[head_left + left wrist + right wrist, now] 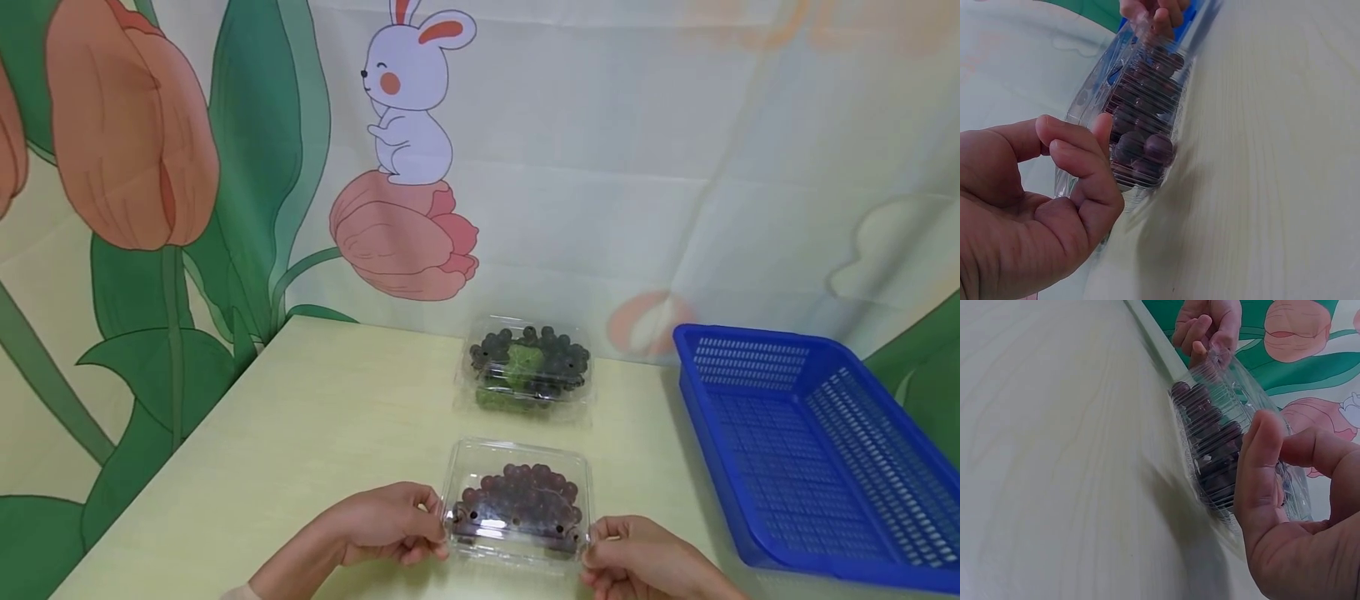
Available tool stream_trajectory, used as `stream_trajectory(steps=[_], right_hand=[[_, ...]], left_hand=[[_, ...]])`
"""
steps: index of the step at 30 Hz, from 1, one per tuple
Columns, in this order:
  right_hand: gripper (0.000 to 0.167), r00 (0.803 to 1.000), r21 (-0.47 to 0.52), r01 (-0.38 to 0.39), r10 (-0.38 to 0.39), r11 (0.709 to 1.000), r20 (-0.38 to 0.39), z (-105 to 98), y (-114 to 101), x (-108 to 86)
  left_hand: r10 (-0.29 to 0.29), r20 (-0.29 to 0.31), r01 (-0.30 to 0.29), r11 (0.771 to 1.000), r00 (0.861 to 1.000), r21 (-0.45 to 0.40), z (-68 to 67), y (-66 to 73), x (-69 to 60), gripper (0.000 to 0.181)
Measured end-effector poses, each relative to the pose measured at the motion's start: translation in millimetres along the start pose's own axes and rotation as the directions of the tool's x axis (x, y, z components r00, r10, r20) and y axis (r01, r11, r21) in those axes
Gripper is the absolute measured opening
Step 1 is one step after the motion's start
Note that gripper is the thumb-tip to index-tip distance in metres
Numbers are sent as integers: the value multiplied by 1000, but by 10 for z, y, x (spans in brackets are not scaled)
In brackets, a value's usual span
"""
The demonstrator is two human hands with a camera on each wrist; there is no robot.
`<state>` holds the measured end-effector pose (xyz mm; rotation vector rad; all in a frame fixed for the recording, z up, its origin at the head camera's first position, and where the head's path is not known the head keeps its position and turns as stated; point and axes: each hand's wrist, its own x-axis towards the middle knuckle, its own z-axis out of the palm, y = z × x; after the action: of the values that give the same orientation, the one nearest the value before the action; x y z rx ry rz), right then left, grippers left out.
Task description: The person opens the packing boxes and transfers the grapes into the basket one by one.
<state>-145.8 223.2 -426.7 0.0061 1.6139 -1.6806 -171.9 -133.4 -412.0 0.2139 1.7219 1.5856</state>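
A clear plastic clamshell box with a closed lid lies near the front of the table. Dark red grapes fill much of it. My left hand pinches its left side near the front corner, while the right hand pinches the opposite side. In the left wrist view, curled fingers and thumb meet at the ribbed wall. From the right wrist, grapes show through the ribs. Whether the box's underside fully touches the table, I cannot tell.
Behind stand clear boxes, seemingly stacked, with black grapes above and green grapes below. A blue plastic basket sits at the right. A printed cloth hangs along the table's back edge.
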Motion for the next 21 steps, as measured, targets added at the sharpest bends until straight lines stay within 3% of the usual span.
stream_trajectory(steps=[8, 14, 21], right_hand=[[12, 998, -41, -2, 0, 999, -64, 13, -7, -23], [13, 988, -136, -11, -10, 991, -152, 53, -29, -50], [14, 971, -277, -19, -48, 961, -232, 111, -78, -92]], left_hand=[[-5, -17, 5, 1000, 1000, -2, 22, -3, 19, 13], [-14, -27, 14, 1000, 1000, -4, 38, 17, 4, 13], [-15, -27, 15, 1000, 1000, -5, 37, 29, -3, 13]])
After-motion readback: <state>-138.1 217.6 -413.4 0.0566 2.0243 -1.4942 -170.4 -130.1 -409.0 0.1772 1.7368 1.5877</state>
